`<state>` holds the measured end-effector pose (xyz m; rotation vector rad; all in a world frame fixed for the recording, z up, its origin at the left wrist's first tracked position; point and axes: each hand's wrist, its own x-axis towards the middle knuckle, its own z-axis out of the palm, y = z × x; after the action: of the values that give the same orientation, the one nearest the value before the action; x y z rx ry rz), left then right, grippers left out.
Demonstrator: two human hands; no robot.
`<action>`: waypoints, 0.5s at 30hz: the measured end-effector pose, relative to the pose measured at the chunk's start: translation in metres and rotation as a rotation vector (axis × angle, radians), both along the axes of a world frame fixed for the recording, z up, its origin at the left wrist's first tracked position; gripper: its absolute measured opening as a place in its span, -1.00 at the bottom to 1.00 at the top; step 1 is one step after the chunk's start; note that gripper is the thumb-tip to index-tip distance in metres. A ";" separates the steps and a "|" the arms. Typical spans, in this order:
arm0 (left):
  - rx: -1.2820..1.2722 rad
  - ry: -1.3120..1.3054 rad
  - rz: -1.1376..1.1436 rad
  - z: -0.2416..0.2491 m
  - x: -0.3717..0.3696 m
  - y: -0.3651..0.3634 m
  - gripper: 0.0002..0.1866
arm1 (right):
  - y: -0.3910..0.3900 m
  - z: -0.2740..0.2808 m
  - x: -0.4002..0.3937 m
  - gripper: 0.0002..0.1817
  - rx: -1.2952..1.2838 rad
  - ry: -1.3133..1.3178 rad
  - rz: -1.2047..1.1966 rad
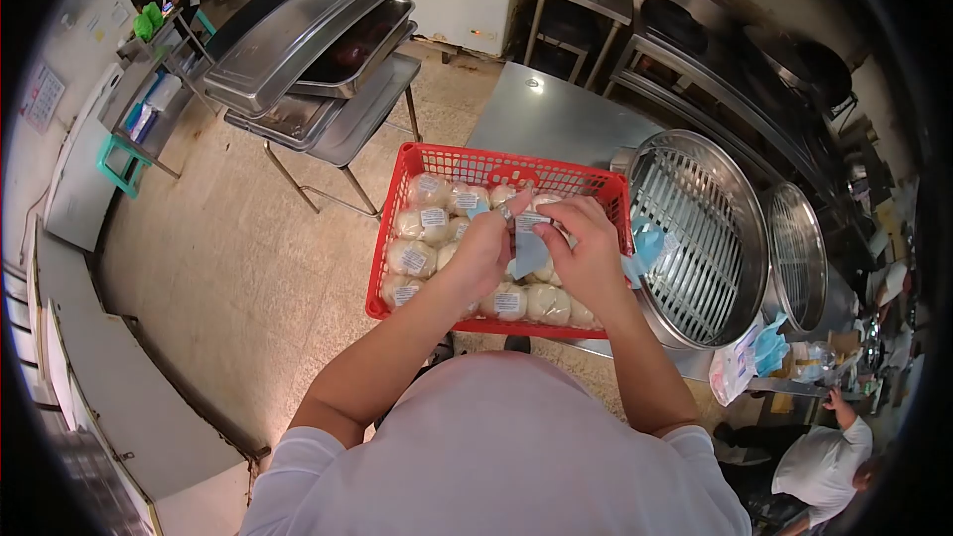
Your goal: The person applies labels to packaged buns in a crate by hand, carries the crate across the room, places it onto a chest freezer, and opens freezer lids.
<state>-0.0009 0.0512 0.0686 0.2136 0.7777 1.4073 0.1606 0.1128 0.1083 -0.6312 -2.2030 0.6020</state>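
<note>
Shirt nearest, left hand and right hand pinch strip above basket beside steamer.

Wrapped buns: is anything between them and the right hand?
Yes: the blue label strip, held between left hand and right hand, hangs over some wrapped buns. The red basket doesn't block the way.

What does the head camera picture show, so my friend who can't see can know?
A person's left hand and right hand meet at a pale blue strip above a red plastic basket of round white buns, wrapped in clear plastic, many with labels. Beside it is a big round metal tray with slats.
</note>
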 end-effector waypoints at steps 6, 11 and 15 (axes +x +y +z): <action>-0.149 0.264 0.003 -0.004 0.006 0.006 -0.66 | -0.005 -0.003 0.004 -0.80 0.213 0.003 -0.036; -0.083 0.202 0.201 0.010 0.014 0.027 -0.68 | -0.012 0.007 0.013 -0.86 0.234 0.155 -0.043; 0.040 0.217 0.344 -0.001 -0.022 0.068 -0.62 | -0.002 -0.019 0.035 -0.92 -0.363 0.268 -0.191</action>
<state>-0.0225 0.1192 0.0673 0.2765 1.0001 1.7453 0.1961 0.1111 0.0892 -0.8811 -1.7739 0.9373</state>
